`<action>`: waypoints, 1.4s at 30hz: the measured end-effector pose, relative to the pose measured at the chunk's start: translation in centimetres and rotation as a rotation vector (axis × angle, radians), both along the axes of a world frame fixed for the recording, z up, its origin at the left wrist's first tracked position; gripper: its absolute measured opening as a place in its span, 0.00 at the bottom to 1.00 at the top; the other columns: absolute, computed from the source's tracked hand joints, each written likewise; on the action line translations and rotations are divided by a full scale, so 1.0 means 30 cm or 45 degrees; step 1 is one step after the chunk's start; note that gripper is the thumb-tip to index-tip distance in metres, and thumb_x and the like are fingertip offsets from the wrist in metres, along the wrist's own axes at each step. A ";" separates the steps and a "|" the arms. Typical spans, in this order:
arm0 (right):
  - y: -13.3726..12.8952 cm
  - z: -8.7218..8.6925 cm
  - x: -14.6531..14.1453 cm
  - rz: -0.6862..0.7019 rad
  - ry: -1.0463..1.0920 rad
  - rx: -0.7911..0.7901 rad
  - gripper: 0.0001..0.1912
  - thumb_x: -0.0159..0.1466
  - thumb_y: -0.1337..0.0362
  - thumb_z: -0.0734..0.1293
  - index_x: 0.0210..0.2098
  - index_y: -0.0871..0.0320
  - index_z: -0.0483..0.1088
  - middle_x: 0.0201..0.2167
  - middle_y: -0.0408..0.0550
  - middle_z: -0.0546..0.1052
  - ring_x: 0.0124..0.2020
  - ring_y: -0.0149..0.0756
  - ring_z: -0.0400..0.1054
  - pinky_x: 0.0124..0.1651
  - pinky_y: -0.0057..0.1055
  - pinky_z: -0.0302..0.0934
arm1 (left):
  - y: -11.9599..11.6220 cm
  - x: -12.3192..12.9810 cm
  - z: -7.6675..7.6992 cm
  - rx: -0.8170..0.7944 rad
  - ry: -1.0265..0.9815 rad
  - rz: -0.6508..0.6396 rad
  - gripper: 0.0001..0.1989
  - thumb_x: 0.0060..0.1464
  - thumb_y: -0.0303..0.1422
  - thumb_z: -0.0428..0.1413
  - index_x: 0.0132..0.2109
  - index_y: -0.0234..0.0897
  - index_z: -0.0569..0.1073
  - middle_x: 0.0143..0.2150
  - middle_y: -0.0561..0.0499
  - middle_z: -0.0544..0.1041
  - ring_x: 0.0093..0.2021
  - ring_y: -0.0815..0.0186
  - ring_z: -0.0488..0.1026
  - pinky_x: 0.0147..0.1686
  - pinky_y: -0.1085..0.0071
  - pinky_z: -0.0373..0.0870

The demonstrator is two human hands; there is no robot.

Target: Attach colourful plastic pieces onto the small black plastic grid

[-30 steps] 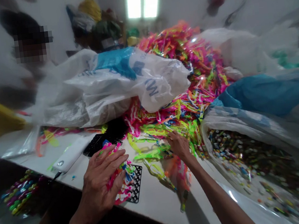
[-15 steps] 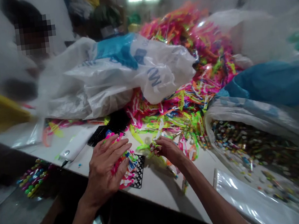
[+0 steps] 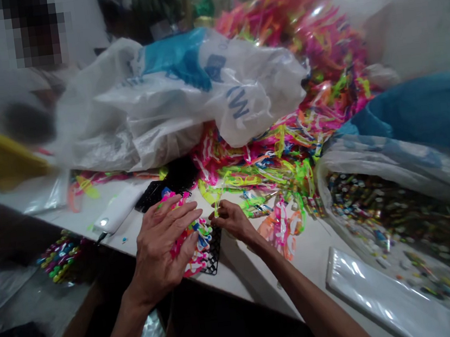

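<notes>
My left hand (image 3: pixel 162 244) lies with its fingers stretched out over small pink, white and blue plastic pieces (image 3: pixel 204 234). These pieces sit on a black tray with rows of holes (image 3: pixel 216 254), partly hidden under that hand. Just right of it, my right hand (image 3: pixel 231 219) has its thumb and fingers pinched on a thin yellow-green plastic strip (image 3: pixel 216 206) by the tray's upper right edge. Pink and orange plastic pieces (image 3: pixel 283 227) lie on the table to the right of my right hand.
A big heap of bright plastic strips (image 3: pixel 321 80) rises behind, partly under a white plastic bag (image 3: pixel 168 104). On the right stands an open bag of small tube-like pieces (image 3: pixel 386 209), with a stack of clear sleeves (image 3: pixel 371 292) before it. A white device (image 3: pixel 117 209) lies left.
My right hand has moved left to the tray's edge. A white piece showed at its fingers before; a yellow-green strip shows now. My left hand stays over the tray. The camera view has shifted slightly.
</notes>
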State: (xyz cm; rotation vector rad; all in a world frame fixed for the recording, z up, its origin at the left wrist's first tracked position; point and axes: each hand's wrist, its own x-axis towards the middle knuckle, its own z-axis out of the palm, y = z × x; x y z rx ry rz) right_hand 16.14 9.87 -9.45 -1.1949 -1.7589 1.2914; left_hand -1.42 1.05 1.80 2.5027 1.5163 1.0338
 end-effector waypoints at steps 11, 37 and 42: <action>0.009 0.044 0.013 0.172 -0.326 0.233 0.16 0.56 0.71 0.64 0.44 0.59 0.64 0.27 0.41 0.73 0.26 0.30 0.64 0.26 0.22 0.52 | -0.001 0.001 0.000 0.003 -0.003 0.006 0.18 0.56 0.29 0.50 0.54 0.42 0.67 0.54 0.50 0.71 0.60 0.57 0.59 0.59 0.52 0.54; 0.090 0.107 0.323 -0.187 -1.291 0.393 0.24 0.56 0.77 0.56 0.48 0.55 0.71 0.48 0.51 0.72 0.43 0.40 0.68 0.42 0.32 0.60 | 0.000 -0.015 0.004 0.002 0.255 0.032 0.23 0.57 0.36 0.49 0.60 0.43 0.61 0.61 0.49 0.64 0.62 0.55 0.57 0.56 0.56 0.56; 0.129 0.097 0.387 0.008 -1.704 0.497 0.17 0.61 0.73 0.55 0.42 0.58 0.72 0.47 0.55 0.70 0.40 0.42 0.69 0.37 0.33 0.59 | 0.003 -0.013 -0.001 0.002 0.231 0.039 0.23 0.57 0.36 0.49 0.60 0.44 0.60 0.61 0.49 0.64 0.62 0.55 0.57 0.56 0.55 0.56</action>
